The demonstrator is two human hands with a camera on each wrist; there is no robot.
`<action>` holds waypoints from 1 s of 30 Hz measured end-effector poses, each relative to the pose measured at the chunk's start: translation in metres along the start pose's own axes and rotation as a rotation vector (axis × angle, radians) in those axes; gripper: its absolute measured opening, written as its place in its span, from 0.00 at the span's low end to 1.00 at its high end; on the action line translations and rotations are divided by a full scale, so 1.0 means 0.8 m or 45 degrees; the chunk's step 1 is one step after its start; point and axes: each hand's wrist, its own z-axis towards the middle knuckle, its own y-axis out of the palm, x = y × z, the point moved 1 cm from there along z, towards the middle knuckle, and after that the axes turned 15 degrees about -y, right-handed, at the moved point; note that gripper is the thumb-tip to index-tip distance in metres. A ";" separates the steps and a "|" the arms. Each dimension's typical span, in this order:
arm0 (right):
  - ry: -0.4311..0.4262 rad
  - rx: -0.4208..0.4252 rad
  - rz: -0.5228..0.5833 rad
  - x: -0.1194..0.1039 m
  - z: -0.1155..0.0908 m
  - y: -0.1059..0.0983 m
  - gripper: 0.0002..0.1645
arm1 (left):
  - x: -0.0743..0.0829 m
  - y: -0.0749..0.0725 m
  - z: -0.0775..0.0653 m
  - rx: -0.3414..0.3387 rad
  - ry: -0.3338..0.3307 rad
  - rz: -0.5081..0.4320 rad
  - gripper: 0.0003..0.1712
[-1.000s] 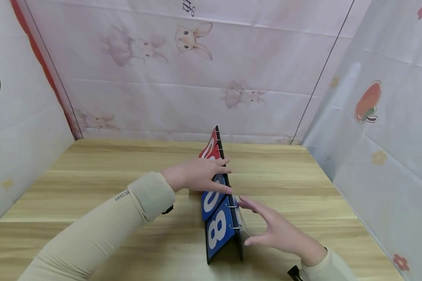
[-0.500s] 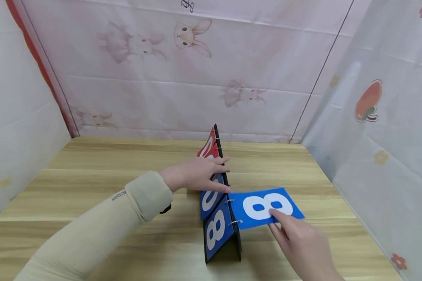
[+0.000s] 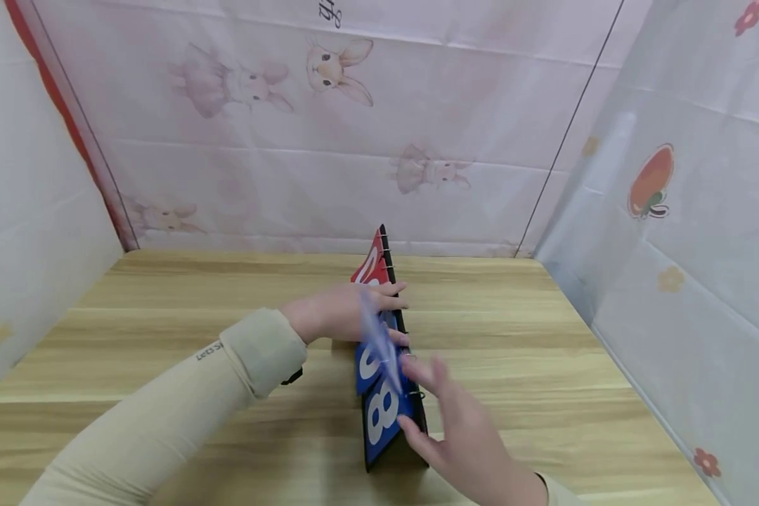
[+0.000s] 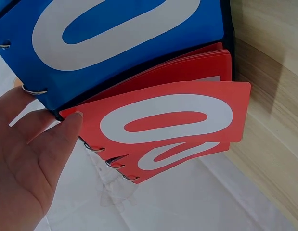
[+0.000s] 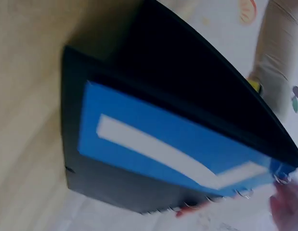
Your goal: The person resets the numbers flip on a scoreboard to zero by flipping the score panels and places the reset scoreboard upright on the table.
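Observation:
A tabletop flip scoreboard stands like a tent, its black frame [image 5: 110, 183] carrying ringed number cards. My left hand [image 3: 329, 313] holds its top edge near the middle. In the left wrist view the thumb lies on a red 0 card [image 4: 173, 86], with other fingers passing behind the ridge. Nearest me hangs a blue 8 card [image 3: 381, 418]. Above it a blurred card [image 3: 379, 344] is in mid-swing over the rings. My right hand [image 3: 474, 439] is beside the ridge, fingers spread. A blue card with a white angled digit [image 5: 139, 113] shows on the board's right side.
The board stands on a wood-grain table [image 3: 228, 414]. A pale cloth printed with rabbits [image 3: 278, 176] rises behind the table, and similar cloths with fruit and flowers [image 3: 689, 232] hang at both sides.
My right hand took a blue 8 card, held it out to the right, then moved left to the ridge as a card swings over leftward. The left hand stays on the board.

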 end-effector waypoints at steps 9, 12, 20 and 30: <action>-0.101 -0.270 -0.054 0.006 -0.002 0.009 0.24 | 0.001 0.004 -0.001 0.075 -0.009 0.074 0.44; -0.123 -0.326 -0.083 0.006 0.000 0.007 0.24 | 0.001 0.005 -0.002 0.075 -0.031 0.075 0.44; -0.210 -0.338 -0.014 0.012 -0.005 0.001 0.22 | 0.001 0.008 0.001 0.022 -0.003 0.057 0.44; 0.404 -0.436 0.526 0.042 -0.047 -0.002 0.54 | -0.002 0.008 0.002 0.039 0.017 0.018 0.42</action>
